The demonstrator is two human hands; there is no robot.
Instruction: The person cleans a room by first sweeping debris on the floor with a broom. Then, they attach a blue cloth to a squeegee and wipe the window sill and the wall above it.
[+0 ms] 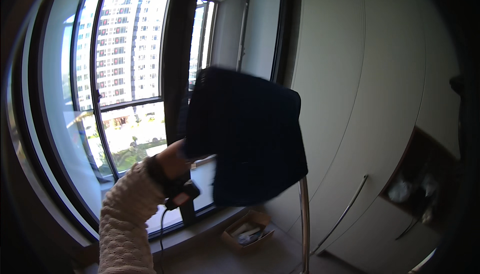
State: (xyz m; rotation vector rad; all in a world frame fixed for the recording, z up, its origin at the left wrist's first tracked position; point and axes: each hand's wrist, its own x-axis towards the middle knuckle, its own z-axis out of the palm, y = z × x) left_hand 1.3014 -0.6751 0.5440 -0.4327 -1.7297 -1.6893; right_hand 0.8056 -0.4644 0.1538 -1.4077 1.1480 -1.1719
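Note:
A dark navy piece of cloth (249, 135), likely a folded garment, hangs raised in the middle of the view. My left hand (173, 159) reaches up from the lower left and grips the cloth at its left edge; the fingers are hidden behind the fabric. On that arm is a beige textured knit sleeve (129, 214). A dark band and a small black device (183, 196) with a cable sit at the wrist. Just below the cloth's right corner stands a shiny metal pole (304, 221), its upper end covered by the fabric. My right hand is out of view.
Dark-framed glass doors (182, 49) stand ahead on the left, with a tall building outside. An open cardboard box (249, 231) holding several items is on the floor. Pale cabinet doors (337, 86) line the right, with an open niche (420, 180) and another thin metal tube (343, 214).

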